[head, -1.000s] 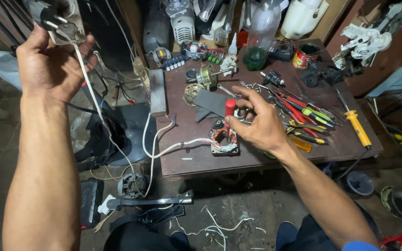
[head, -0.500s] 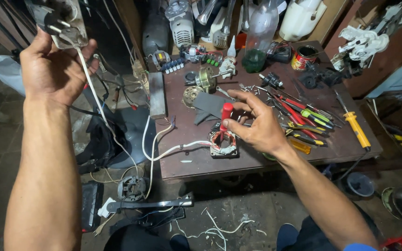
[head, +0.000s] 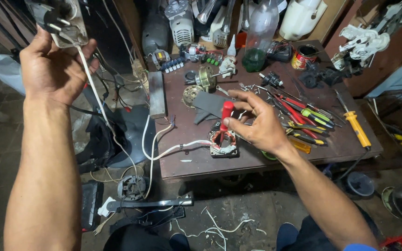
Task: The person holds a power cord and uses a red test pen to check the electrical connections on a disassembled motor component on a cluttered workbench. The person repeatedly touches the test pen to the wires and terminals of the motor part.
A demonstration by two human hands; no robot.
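A cluttered workshop, with a dark brown counter (head: 257, 158) standing on a dirty concrete floor littered with wire scraps. Near the counter's front edge sits a small motor stator (head: 223, 143) with copper windings, directly under the right hand (head: 257, 125). That hand pinches a red-handled screwdriver (head: 226, 115) between thumb and fingers, held upright with its tip down in the stator. A white cable (head: 164, 151) runs from the stator off the counter's edge and up to the left hand (head: 54, 69), which is raised well apart and closed around a white plug (head: 66, 30) at a wall socket. Just beyond the right hand lies a spread of red and green-handled pliers (head: 303, 114), and farther to its outer side a yellow-handled screwdriver (head: 357, 130). Past its fingertips stand a clear plastic bottle (head: 259, 32) and a brass-coloured motor part (head: 206, 79).
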